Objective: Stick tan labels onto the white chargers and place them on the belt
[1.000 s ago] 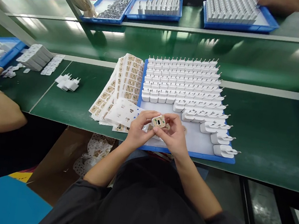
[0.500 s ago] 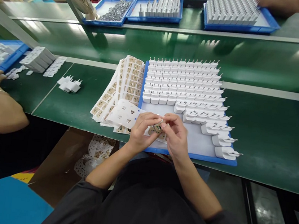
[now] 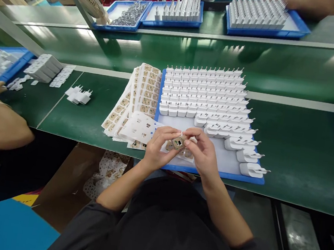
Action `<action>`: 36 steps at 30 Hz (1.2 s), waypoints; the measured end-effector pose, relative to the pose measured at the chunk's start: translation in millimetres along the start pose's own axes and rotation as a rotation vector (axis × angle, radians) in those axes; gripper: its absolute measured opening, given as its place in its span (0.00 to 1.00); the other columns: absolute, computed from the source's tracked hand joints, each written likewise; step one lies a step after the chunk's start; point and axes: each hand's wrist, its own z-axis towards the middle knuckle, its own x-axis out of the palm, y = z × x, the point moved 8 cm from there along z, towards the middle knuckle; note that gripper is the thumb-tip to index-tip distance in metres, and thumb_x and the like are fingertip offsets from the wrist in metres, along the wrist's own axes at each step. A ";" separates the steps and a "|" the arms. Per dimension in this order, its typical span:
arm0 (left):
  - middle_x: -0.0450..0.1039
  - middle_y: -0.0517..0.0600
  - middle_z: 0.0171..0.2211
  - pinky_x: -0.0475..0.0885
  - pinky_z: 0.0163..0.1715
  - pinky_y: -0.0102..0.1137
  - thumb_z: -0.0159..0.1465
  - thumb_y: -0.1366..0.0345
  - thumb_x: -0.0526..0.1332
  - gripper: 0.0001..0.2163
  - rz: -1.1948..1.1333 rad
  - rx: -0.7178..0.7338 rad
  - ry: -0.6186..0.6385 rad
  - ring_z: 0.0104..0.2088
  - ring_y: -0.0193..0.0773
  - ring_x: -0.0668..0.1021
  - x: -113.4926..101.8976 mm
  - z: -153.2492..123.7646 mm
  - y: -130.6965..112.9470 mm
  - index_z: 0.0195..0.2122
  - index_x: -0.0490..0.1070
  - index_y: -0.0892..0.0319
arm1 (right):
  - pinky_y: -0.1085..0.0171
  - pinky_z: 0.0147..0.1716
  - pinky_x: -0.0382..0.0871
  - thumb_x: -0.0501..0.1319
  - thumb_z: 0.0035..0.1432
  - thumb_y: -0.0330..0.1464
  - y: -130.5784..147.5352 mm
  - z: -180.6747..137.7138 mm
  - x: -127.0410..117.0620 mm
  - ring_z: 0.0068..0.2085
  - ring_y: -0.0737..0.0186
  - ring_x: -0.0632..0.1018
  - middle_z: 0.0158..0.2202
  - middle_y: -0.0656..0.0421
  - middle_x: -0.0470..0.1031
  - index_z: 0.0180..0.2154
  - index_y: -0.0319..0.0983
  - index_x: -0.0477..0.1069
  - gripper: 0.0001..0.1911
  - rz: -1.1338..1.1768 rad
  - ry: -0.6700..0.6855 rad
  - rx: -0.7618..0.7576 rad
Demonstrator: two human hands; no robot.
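Observation:
My left hand point(image 3: 161, 145) is closed around a small white plug charger point(image 3: 178, 142), its end face turned up. That face bears a tan sticker with dark port cut-outs. My right hand point(image 3: 202, 150) has its thumb and forefinger at the charger's right and upper edges. Below and behind my hands lies a sticker sheet point(image 3: 138, 126), partly hidden by my left fingers. Just beyond, rows of white plug chargers point(image 3: 201, 92) stand in a blue-rimmed tray point(image 3: 209, 173), pins pointing up or to the right.
Stacked sheets of tan stickers point(image 3: 120, 109) lie left of the tray. Some loose chargers point(image 3: 78, 95) sit farther left, near a co-worker's arm point(image 3: 5, 125). Across the green bench stand blue trays of metal pins point(image 3: 130, 14) and upright parts point(image 3: 256, 14). A cardboard box point(image 3: 65, 185) is below.
My right thumb has slid off the sticker face toward its right edge, and the right hand has shifted slightly right. More of the charger's face now shows.

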 end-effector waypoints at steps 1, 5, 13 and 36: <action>0.78 0.56 0.47 0.78 0.50 0.42 0.64 0.67 0.68 0.16 -0.005 0.001 0.006 0.49 0.44 0.80 0.5 0.1 -1.0 0.53 0.71 0.54 | 0.60 0.37 0.72 0.64 0.63 0.33 6.1 0.7 -2.7 0.39 0.60 0.75 0.40 0.58 0.75 0.41 0.45 0.76 0.05 -0.088 0.003 -0.055; 0.78 0.55 0.48 0.81 0.43 0.34 0.63 0.66 0.70 0.17 -0.041 -0.100 0.045 0.49 0.42 0.80 4.8 -1.2 3.3 0.53 0.72 0.55 | 0.58 0.38 0.74 0.63 0.64 0.29 38.1 -7.1 -3.3 0.42 0.58 0.77 0.41 0.56 0.76 0.39 0.44 0.75 0.04 -0.458 -0.040 -0.430; 0.77 0.53 0.45 0.80 0.41 0.30 0.62 0.58 0.71 0.18 -0.054 -0.419 -0.083 0.46 0.40 0.81 -10.4 -11.3 35.7 0.51 0.73 0.55 | 0.62 0.34 0.76 0.62 0.66 0.32 19.6 -20.2 -38.5 0.35 0.61 0.79 0.35 0.59 0.79 0.40 0.43 0.74 0.02 -0.562 -0.038 -0.236; 0.76 0.51 0.51 0.77 0.51 0.39 0.54 0.73 0.70 0.19 0.619 -0.775 -0.798 0.45 0.38 0.78 -308.1 -48.1 203.5 0.47 0.71 0.63 | 0.60 0.41 0.75 0.58 0.68 0.31 6.5 -18.7 -48.7 0.42 0.54 0.82 0.40 0.54 0.82 0.43 0.39 0.78 0.09 -1.135 -0.057 -0.318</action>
